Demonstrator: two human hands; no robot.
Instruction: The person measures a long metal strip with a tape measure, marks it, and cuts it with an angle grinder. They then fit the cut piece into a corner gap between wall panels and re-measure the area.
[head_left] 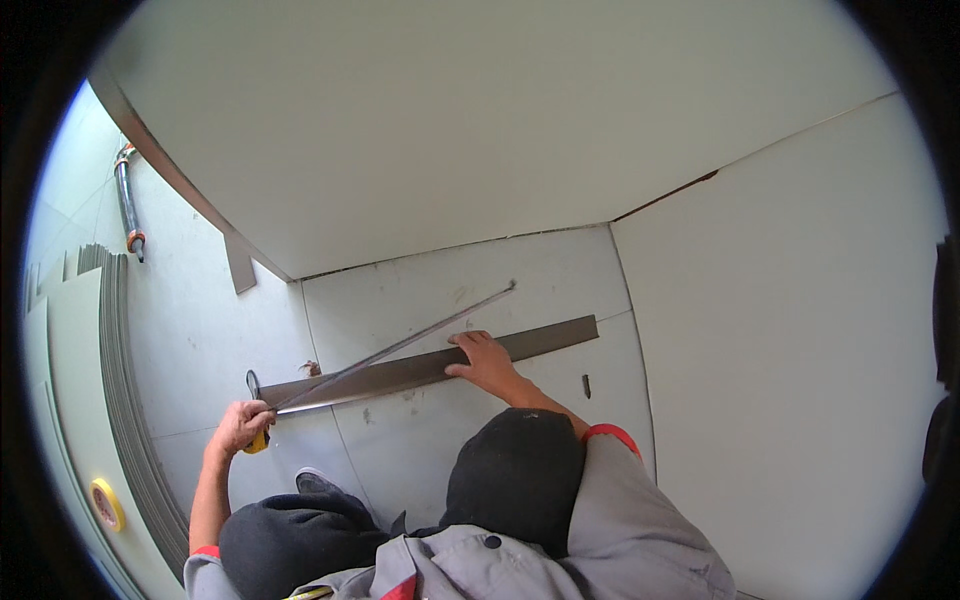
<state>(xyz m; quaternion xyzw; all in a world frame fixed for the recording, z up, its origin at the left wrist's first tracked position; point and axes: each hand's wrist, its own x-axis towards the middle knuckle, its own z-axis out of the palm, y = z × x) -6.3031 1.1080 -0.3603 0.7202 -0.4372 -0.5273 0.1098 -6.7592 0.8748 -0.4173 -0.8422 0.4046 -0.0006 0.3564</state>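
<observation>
My left hand (243,424) is closed around a yellow tape measure (258,441), beside the left end of a long brownish-grey strip (400,374). From that hand the pulled-out measuring blade (390,349) slants across the strip, its far tip over the floor near the panel. My right hand (487,362) rests on the strip right of its middle, thumb and fingers spread, palm hidden. The strip lies crosswise in front of my knees. A dark loop (252,382) shows just above my left hand.
A large pale panel (480,130) stands ahead, meeting a wall (790,330) on the right. Stacked boards (120,340) line the left, with a yellow tape roll (106,504) on them. A black-and-orange tool (128,205) and an offcut (240,265) lie far left; a dark sliver (587,386) lies right.
</observation>
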